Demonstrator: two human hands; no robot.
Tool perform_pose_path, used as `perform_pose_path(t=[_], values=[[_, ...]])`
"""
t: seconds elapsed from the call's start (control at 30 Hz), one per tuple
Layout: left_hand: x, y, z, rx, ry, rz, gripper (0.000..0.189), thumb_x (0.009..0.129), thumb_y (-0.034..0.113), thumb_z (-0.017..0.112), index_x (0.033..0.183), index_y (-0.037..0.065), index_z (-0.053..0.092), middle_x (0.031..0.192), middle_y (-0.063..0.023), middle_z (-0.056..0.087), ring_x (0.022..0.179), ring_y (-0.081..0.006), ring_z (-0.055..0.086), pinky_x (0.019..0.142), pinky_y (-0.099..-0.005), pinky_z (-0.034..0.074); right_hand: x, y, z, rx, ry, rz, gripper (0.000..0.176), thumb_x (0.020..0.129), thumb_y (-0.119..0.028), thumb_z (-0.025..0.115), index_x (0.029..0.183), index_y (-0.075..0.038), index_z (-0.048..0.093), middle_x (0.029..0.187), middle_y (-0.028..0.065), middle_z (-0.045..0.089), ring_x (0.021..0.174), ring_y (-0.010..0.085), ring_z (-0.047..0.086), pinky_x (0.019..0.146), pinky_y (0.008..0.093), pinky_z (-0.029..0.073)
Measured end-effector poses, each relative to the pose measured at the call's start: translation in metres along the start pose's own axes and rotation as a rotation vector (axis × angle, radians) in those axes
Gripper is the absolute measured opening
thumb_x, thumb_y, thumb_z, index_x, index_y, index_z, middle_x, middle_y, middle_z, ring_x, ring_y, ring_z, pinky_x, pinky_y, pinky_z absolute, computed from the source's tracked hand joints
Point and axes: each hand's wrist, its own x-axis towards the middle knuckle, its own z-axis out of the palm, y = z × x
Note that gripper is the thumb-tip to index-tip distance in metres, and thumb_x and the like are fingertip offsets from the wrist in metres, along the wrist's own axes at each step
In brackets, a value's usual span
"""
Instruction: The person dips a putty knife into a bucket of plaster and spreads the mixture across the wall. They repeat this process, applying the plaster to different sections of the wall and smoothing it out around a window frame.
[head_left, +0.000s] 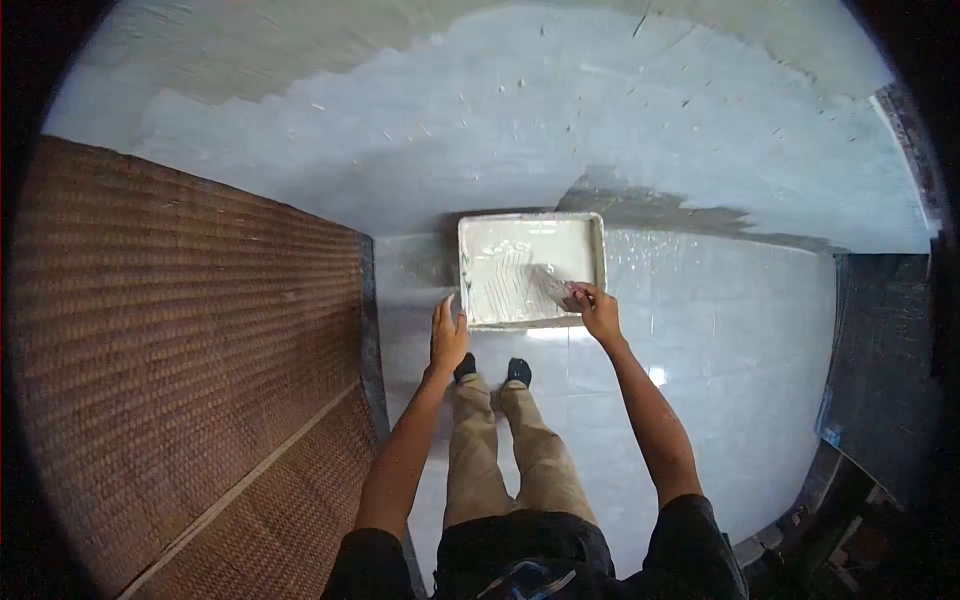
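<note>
A shallow rectangular tray holds creamy white paint, its surface marked with wavy ridges at the left and middle. My right hand is closed round a paint-coated brush, held over the tray's lower right part with its tip at the paint. At the tray's lower left corner, my left hand grips the side wall, thumb near the rim and fingers along the outside.
Behind the tray rises a wall with pale coating and bare grey-beige patches. Woven matting stands along the left. Glossy light tiles cover the floor, with white spatters right of the tray. My feet are just before it. A dark panel stands right.
</note>
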Motion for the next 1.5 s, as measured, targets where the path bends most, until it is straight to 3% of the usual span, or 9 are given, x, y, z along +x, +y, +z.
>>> perform_pose_path(t=[0.03,0.13,0.33,0.4,0.6,0.8,1.2,1.5], values=[[-0.003,-0.011,0.01,-0.002,-0.012,-0.047,0.044,0.095,0.016,0.049,0.135,-0.002,0.041,0.133,-0.0247,0.045,0.125,-0.0399,0.043,0.105,-0.0445,0.034,0.001,0.009,0.004,-0.046,-0.018,-0.036,0.019,0.091,-0.01,0.058,0.106,-0.006,0.068,0.093,0.0165,0.07,0.083,0.0287,0.07,0.071,0.0354,0.054],[-0.012,-0.039,0.038,-0.013,-0.02,-0.11,0.047,0.095,0.017,0.049,0.137,-0.001,0.038,0.135,-0.0252,0.043,0.127,-0.0407,0.04,0.106,-0.0453,0.033,0.009,0.033,0.015,-0.166,-0.017,-0.105,0.018,0.09,-0.012,0.058,0.104,-0.007,0.069,0.089,0.0192,0.069,0.081,0.032,0.069,0.071,0.0398,0.054],[-0.013,-0.071,0.068,-0.019,0.01,-0.186,0.053,0.096,0.022,0.048,0.141,-0.001,0.031,0.139,-0.0255,0.038,0.13,-0.0411,0.037,0.108,-0.0459,0.031,0.013,0.056,0.029,-0.127,0.05,-0.088,0.018,0.087,-0.003,0.058,0.101,-0.006,0.069,0.098,0.0158,0.069,0.086,0.0315,0.068,0.076,0.0383,0.053],[-0.013,-0.073,0.074,-0.027,0.004,-0.214,0.053,0.096,0.022,0.048,0.141,-0.001,0.032,0.139,-0.0256,0.038,0.129,-0.041,0.037,0.108,-0.0459,0.031,0.01,0.061,0.033,-0.175,0.043,-0.211,0.02,0.085,-0.001,0.058,0.101,-0.006,0.069,0.098,0.0139,0.07,0.086,0.0331,0.067,0.078,0.0397,0.053],[-0.015,-0.076,0.082,-0.043,0.004,-0.221,0.05,0.096,0.02,0.048,0.139,-0.002,0.034,0.135,-0.0253,0.041,0.127,-0.0395,0.04,0.107,-0.0442,0.031,-0.011,0.066,0.034,-0.377,-0.06,-0.234,0.022,0.085,0.0,0.057,0.102,-0.01,0.068,0.098,0.0085,0.07,0.091,0.0273,0.066,0.079,0.0398,0.047],[-0.019,-0.079,0.088,-0.053,0.015,-0.21,0.051,0.096,0.022,0.048,0.139,-0.002,0.033,0.134,-0.0255,0.042,0.126,-0.0399,0.04,0.106,-0.0447,0.032,-0.025,0.066,0.023,-0.345,-0.141,-0.279,0.021,0.088,-0.004,0.056,0.101,-0.013,0.069,0.098,0.0063,0.071,0.09,0.0263,0.064,0.078,0.0377,0.04],[-0.03,-0.082,0.087,-0.089,0.037,-0.212,0.053,0.096,0.023,0.049,0.139,-0.004,0.031,0.136,-0.0267,0.039,0.126,-0.0414,0.039,0.106,-0.0462,0.031,-0.006,0.059,0.026,-0.456,-0.346,-0.343,0.018,0.087,-0.009,0.058,0.1,-0.014,0.07,0.097,0.0053,0.07,0.089,0.0267,0.059,0.079,0.0388,0.038],[-0.04,-0.091,0.077,-0.113,0.054,-0.201,0.054,0.096,0.022,0.049,0.139,-0.005,0.031,0.137,-0.0268,0.038,0.128,-0.0415,0.038,0.107,-0.046,0.031,0.015,0.053,0.022,-0.546,-0.376,-0.429,0.021,0.084,-0.013,0.06,0.102,-0.014,0.07,0.095,0.0055,0.07,0.088,0.026,0.059,0.08,0.0401,0.039]])
